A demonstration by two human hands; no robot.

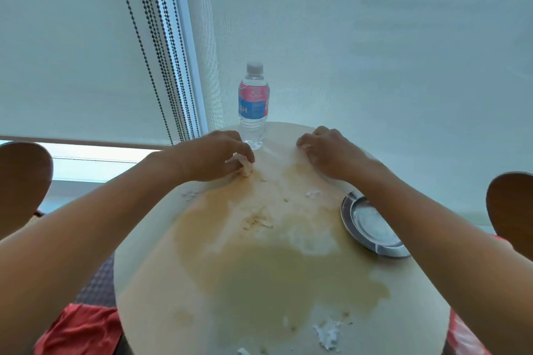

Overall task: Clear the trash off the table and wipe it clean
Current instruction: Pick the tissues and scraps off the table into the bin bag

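A round white table (pixel 150 311) carries a wide brownish wet stain (pixel 259 268) across its middle. My left hand (pixel 213 157) grips a small crumpled, soaked tissue (pixel 245 167) and holds it against the far part of the tabletop. My right hand (pixel 326 150) rests on the far right of the table with its fingers curled; something pale shows at the fingertips, and I cannot tell whether it holds anything. Shredded tissue bits lie near the front edge (pixel 327 334), at the right (pixel 313 194) and at the left (pixel 189 194).
A water bottle (pixel 253 104) with a red and blue label stands upright at the table's far edge, between my hands. A metal ashtray (pixel 372 228) sits at the right rim under my right forearm. Wooden chair backs (pixel 23 181) flank the table. Blinds and bead cords (pixel 161 46) hang behind.
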